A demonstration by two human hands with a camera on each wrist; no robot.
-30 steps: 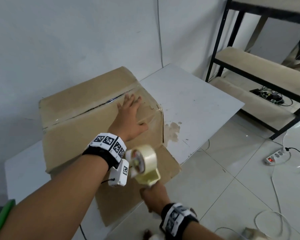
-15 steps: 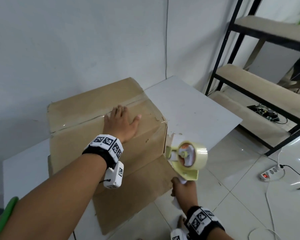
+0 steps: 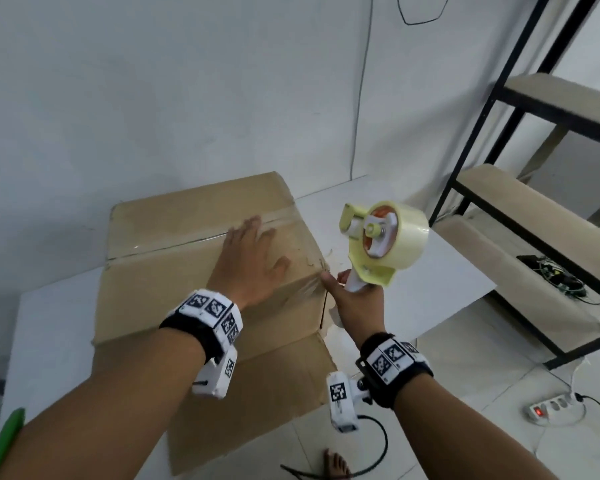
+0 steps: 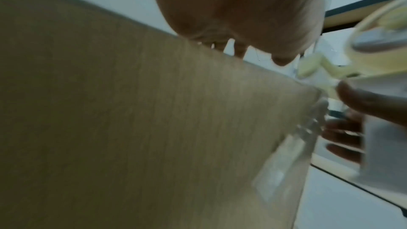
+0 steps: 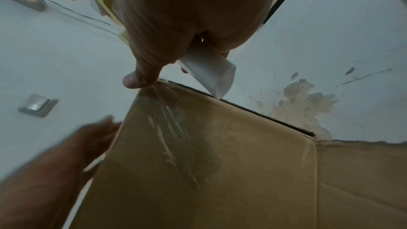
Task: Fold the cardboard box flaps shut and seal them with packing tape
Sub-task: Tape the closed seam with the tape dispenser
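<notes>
A brown cardboard box [image 3: 174, 258] stands on the white table [image 3: 413, 271], its top flaps folded down along a seam partly covered by clear tape [image 3: 278, 216]. My left hand [image 3: 253, 258] lies flat, fingers straight, on the top near the right edge. My right hand [image 3: 354, 299] grips the white handle of a yellow tape dispenser [image 3: 381, 244] with a clear roll, held up beside the box's right corner. Its thumb [image 5: 136, 79] presses wrinkled tape [image 5: 167, 116] onto that corner. One bottom flap [image 3: 257, 393] lies spread toward me.
A black metal shelf rack [image 3: 499, 109] with beige boards stands to the right. A power strip [image 3: 555, 407] and cables lie on the tiled floor. The white wall [image 3: 153, 98] rises just behind the box. A bare foot [image 3: 336, 465] shows below.
My right hand has lifted the tape dispenser from below the table edge up to the box's right corner. My left hand has stayed flat on the top, shifting slightly.
</notes>
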